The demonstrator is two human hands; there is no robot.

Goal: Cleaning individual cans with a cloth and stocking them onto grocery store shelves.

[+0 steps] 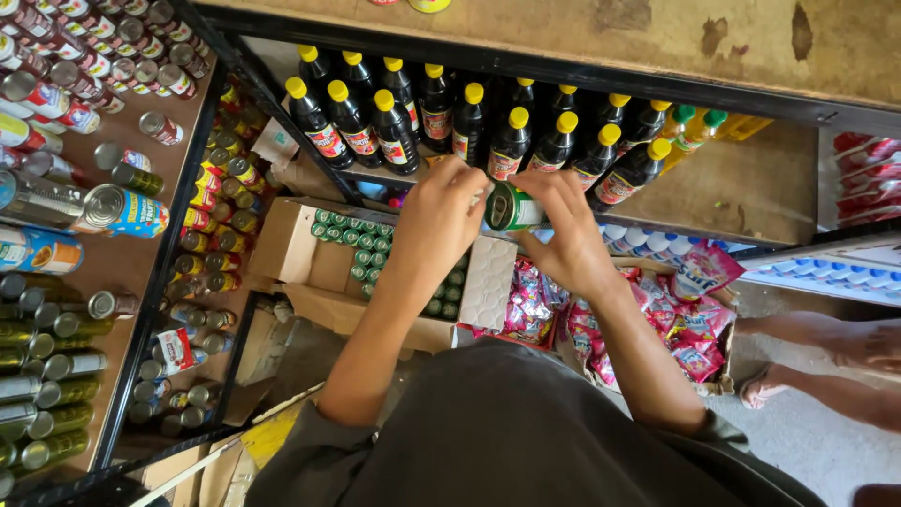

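Single head view, looking steeply down, close over both hands point(507, 221), shelves point(526, 70) ahead and left.

- Green can point(511, 207): mostly hidden betw. left hand point(439, 211) and right hand point(563, 230); only mid part and one end showing, label unreadable.
- Left fingertips tucked behind can, grip not fully visible.
- Box point(300, 252) of green cans: right part covered by left forearm; count can't be told.
- Dark bottles point(394, 127): back row in shadow under shelf point(526, 58), labels too small to tell.
- Tins point(56, 103) at left: cut off by left and top edges.
- Pink packets point(685, 329): partly hidden behind right forearm, carton edge barely seen.
- Other person's feet point(826, 371): cut off at right edge, rest out of view.
- Yellow thing at top edge: cut off, can't tell what.
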